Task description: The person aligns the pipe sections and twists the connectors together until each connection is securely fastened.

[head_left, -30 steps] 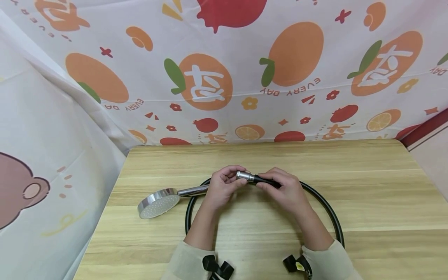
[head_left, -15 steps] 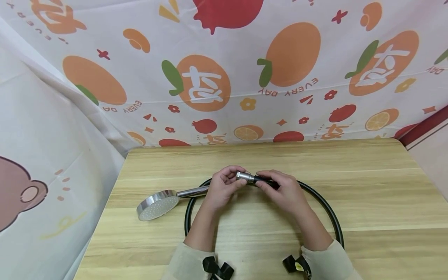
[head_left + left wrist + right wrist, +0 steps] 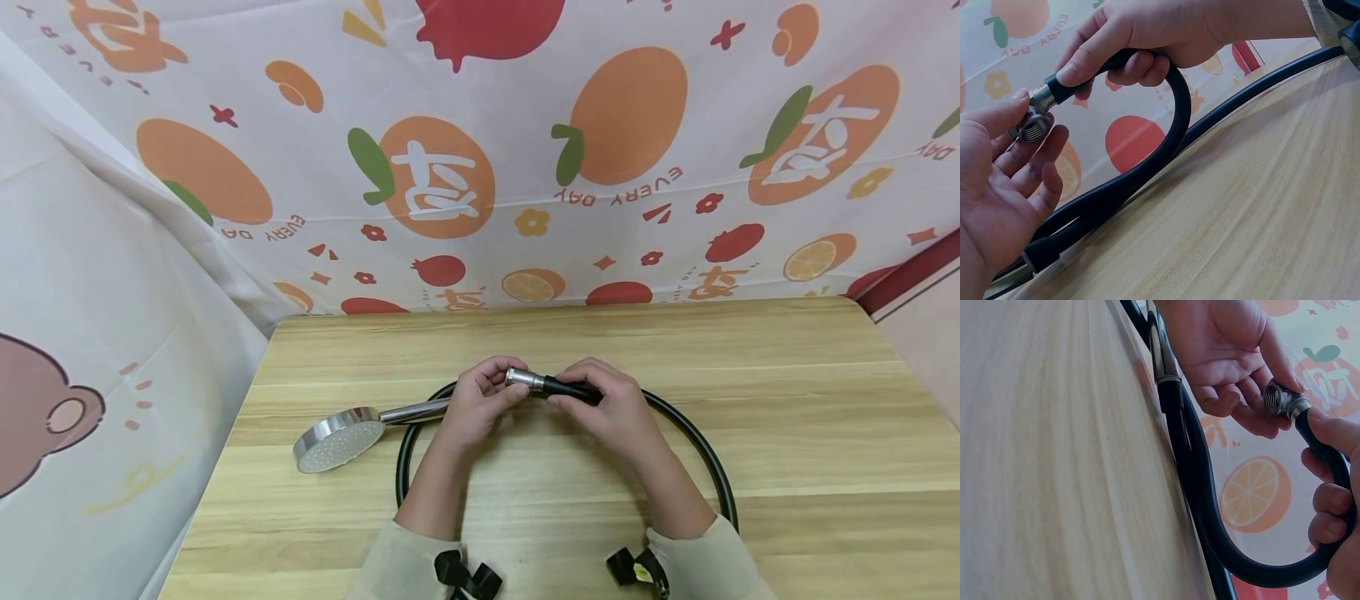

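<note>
My left hand (image 3: 476, 400) pinches a silver metal fitting (image 3: 523, 378) between thumb and fingers. In the left wrist view the fitting (image 3: 1035, 126) shows a round, internally threaded opening. It sits at the end of a black hose (image 3: 701, 446), and my right hand (image 3: 618, 408) grips that hose just behind the metal. A chrome shower head (image 3: 341, 437) with a pale spray face lies to the left, its handle running behind my left hand. In the right wrist view the handle (image 3: 1163, 353) is joined to the hose's other end (image 3: 1175, 400).
Loops of the hose curve round both forearms on the wooden table (image 3: 810, 400). Behind it hangs a white cloth (image 3: 315, 167) printed with fruit. Black wrist cameras (image 3: 468, 575) are strapped over the sleeves.
My right hand's fingers slid slightly left along the hose towards the fitting, then shifted back right. My left hand has stayed on the fitting, and the shower head has barely moved.
</note>
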{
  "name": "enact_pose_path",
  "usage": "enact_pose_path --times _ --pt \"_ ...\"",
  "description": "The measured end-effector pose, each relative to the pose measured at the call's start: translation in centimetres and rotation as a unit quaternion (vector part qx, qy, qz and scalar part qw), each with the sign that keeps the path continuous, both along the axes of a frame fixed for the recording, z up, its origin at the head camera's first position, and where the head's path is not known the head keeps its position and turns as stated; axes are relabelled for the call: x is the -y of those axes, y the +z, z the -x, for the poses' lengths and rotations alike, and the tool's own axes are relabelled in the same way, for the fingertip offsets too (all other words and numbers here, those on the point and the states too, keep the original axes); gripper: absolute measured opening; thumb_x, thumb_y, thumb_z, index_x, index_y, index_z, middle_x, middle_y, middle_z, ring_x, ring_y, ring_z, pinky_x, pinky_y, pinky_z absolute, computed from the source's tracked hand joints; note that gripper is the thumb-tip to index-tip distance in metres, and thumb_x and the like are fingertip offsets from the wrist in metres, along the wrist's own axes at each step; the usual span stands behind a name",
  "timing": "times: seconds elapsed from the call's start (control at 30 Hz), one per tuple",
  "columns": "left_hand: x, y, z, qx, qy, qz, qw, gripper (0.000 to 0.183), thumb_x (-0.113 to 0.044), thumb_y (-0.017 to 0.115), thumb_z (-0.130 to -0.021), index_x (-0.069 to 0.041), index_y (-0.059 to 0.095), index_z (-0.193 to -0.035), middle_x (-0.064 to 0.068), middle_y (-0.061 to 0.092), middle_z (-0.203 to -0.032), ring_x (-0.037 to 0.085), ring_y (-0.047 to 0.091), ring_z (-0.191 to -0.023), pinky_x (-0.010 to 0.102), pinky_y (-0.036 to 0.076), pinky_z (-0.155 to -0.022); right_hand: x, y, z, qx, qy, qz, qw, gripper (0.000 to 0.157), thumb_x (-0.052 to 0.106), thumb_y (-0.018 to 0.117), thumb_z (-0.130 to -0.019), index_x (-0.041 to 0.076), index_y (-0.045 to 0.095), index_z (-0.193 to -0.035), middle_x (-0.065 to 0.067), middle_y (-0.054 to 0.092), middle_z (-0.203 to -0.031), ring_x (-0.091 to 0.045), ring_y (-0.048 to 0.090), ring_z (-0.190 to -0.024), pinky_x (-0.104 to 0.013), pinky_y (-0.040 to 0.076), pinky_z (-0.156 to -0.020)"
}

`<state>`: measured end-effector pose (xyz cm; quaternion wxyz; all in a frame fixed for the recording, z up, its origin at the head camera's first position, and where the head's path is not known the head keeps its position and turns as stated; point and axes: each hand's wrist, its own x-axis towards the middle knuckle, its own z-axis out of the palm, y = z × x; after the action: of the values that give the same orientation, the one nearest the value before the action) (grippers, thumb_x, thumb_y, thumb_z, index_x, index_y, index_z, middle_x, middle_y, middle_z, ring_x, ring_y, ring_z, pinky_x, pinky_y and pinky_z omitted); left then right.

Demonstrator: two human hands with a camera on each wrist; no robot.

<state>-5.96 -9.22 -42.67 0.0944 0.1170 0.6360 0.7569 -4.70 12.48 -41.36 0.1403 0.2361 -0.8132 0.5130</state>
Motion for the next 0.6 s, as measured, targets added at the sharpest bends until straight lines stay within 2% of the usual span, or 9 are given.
enact_pose_path --times 0.23,0.47,0.53,0.6 --pt "-0.02 0.0 -0.02 -0.004 0.003 0.018 0.9998 0.029 -0.005 0.07 -0.09 0.007 0.059 -0.114 -0.002 0.069 -0.097 0.009 0.064 -0.087 0.019 0.054 -0.074 -0.05 0.2 -0.22 0.026 -0.011 -0.021 0.999 0.019 0.02 0.08 -0.083 0.017 0.074 -0.101 0.009 0.073 -0.096 -0.007 0.064 -0.082 -0.022 0.054 -0.069" --pt "-0.08 -0.07 -0.1 -0.03 0.001 0.046 0.9985 0.027 -0.006 0.073 -0.088 0.003 0.062 -0.111 -0.003 0.069 -0.096 0.01 0.063 -0.088 0.021 0.053 -0.075 -0.24 0.32 -0.23 0.048 -0.024 -0.036 0.998 0.009 0.022 0.071 -0.092 0.017 0.076 -0.097 0.006 0.074 -0.09 -0.006 0.063 -0.075 -0.022 0.054 -0.065" --pt "-0.17 -0.07 -0.14 -0.034 0.004 0.046 0.9983 0.028 -0.007 0.073 -0.088 0.004 0.062 -0.111 -0.002 0.069 -0.096 0.01 0.063 -0.088 0.022 0.054 -0.076 -0.22 0.37 -0.2 0.055 -0.023 -0.038 0.998 0.009 0.022 0.071 -0.092 0.017 0.075 -0.098 0.006 0.074 -0.09 -0.007 0.062 -0.075 -0.024 0.054 -0.065" --pt "-0.25 -0.04 -0.14 -0.033 0.01 0.041 0.9985 0.028 -0.007 0.073 -0.088 0.004 0.062 -0.112 -0.001 0.069 -0.097 0.011 0.064 -0.089 0.022 0.055 -0.077 -0.16 0.39 -0.17 0.047 -0.021 -0.046 0.998 0.018 0.022 0.075 -0.088 0.016 0.072 -0.104 0.004 0.073 -0.091 -0.008 0.063 -0.078 -0.027 0.056 -0.068"
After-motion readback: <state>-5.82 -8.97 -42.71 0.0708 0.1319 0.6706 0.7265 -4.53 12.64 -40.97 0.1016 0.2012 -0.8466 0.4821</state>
